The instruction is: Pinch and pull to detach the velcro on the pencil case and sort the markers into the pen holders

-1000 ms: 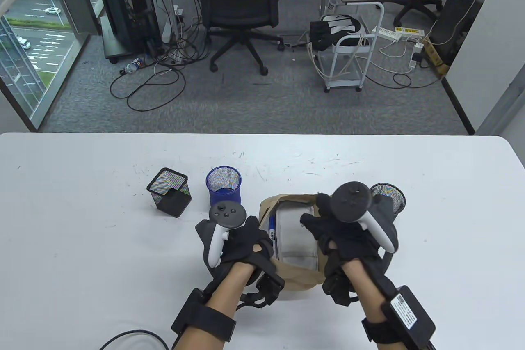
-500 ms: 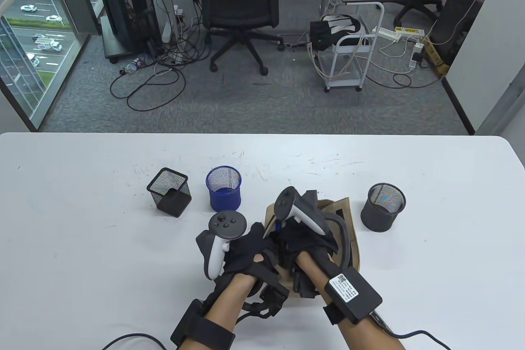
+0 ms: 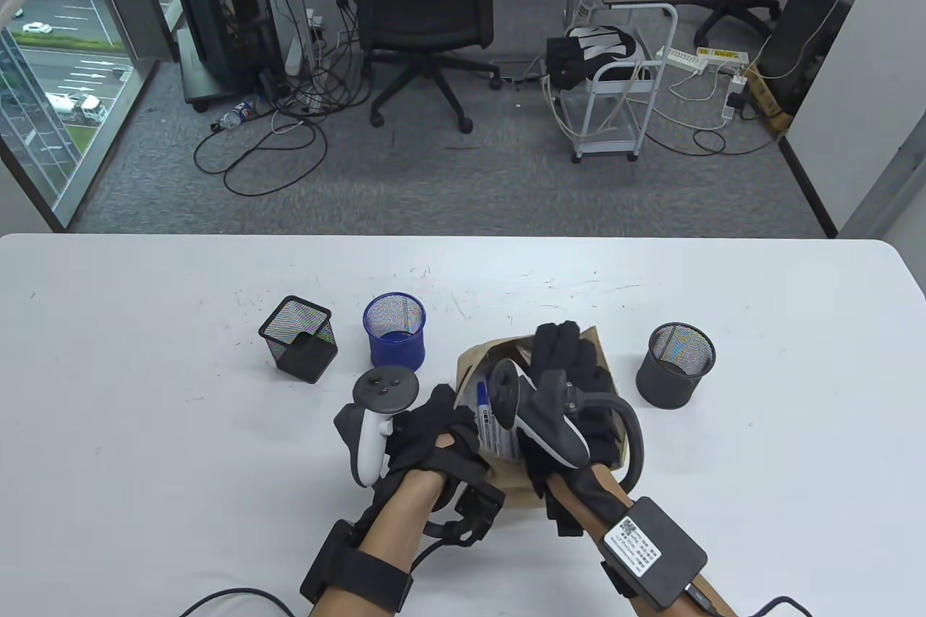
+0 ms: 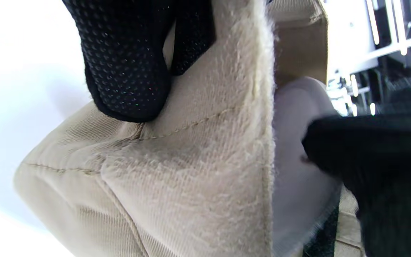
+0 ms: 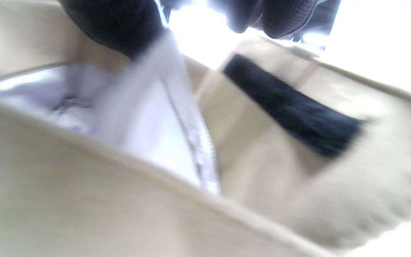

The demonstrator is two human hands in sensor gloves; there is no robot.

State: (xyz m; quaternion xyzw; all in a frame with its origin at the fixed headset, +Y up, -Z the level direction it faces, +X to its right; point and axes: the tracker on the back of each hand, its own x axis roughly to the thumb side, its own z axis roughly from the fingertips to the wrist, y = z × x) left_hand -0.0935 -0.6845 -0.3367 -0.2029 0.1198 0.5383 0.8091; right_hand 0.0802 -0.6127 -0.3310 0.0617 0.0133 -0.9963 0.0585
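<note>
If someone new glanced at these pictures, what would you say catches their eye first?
Most striking are the two gloved hands at the table's near edge working a tan pencil case: the left hand pinches its left side, and the right hand reaches over its open mouth, where a blue-capped marker shows. Behind stand three mesh pen holders: a square black holder, a blue holder and a round black holder.

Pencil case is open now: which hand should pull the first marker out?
Probably the right hand: its fingers are already inside the open pencil case, beside the blue-capped marker. The left hand pinches the case's near edge and holds it open, so it is best left there.
</note>
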